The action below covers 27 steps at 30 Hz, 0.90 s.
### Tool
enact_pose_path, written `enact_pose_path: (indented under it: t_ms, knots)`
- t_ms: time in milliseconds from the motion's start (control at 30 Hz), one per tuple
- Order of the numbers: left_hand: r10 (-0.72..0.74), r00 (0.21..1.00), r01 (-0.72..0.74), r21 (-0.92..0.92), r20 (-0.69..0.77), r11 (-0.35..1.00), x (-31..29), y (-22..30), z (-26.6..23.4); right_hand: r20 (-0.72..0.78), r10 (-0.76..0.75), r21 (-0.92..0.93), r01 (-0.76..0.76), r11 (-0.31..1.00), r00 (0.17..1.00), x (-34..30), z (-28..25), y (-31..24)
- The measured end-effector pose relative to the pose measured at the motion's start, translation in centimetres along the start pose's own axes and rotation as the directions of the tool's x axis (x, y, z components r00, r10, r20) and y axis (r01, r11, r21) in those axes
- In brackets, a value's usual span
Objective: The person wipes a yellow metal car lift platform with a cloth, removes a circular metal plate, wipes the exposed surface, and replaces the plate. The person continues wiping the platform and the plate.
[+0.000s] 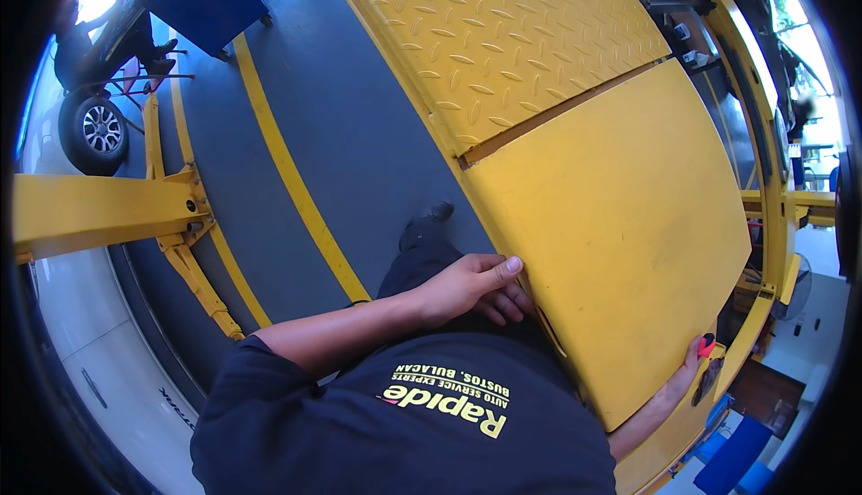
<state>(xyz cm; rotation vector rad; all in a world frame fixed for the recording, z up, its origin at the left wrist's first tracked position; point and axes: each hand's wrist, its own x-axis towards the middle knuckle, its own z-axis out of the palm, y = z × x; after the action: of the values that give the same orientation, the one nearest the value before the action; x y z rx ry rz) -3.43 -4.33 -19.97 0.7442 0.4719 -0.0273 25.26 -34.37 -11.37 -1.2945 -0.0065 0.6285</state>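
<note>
Beside me is a yellow metal ramp plate (611, 225) with a smooth surface. My left hand (480, 288) is at its near left edge, the thumb by the rim and the fingers loosely curled below; I see nothing held in it. Past the plate's far right side my right hand (690, 367) is closed on a small red-and-black object (707, 345). Only its end shows, so its kind is unclear. That hand is next to a yellow metal part with a dark opening (708, 380), and my right forearm is partly hidden behind the plate.
A yellow tread plate (512, 37) adjoins the smooth one. On the left are a yellow lift arm (99, 212), a wheel (94, 131), a light-coloured vehicle (90, 342) and a blue cabinet (202, 1). Yellow lines (287, 167) cross the grey floor. A person (81, 50) is at far left.
</note>
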Motion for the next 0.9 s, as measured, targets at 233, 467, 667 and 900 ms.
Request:
enact_pose_path:
  t_ms: [233, 467, 667, 900]
  knots:
    - [0.205, 0.977, -0.208, 0.047, 0.063, 0.977, 0.3, 0.2, 1.7, 0.015, 0.000, -0.015, 0.000, 1.000, 1.000, 0.5, -0.6, -0.3]
    - [0.208, 0.978, -0.208, 0.013, 0.033, 0.978, 0.5, -0.4, 1.2, -0.003, 0.009, -0.016, -0.009, 1.000, 1.000, 0.6, -0.4, -0.3]
    - [0.179, 0.983, -0.180, -0.033, -0.028, 0.983, 1.4, -0.8, 0.5, -0.063, 0.017, -0.037, -0.019, 0.999, 0.998, 1.3, -1.0, 0.6]
    - [0.120, 0.992, -0.122, 0.065, 0.030, 0.990, 1.2, 0.0, -0.3, -0.122, -0.039, -0.052, 0.033, 0.998, 0.992, 1.7, -1.9, 1.1]
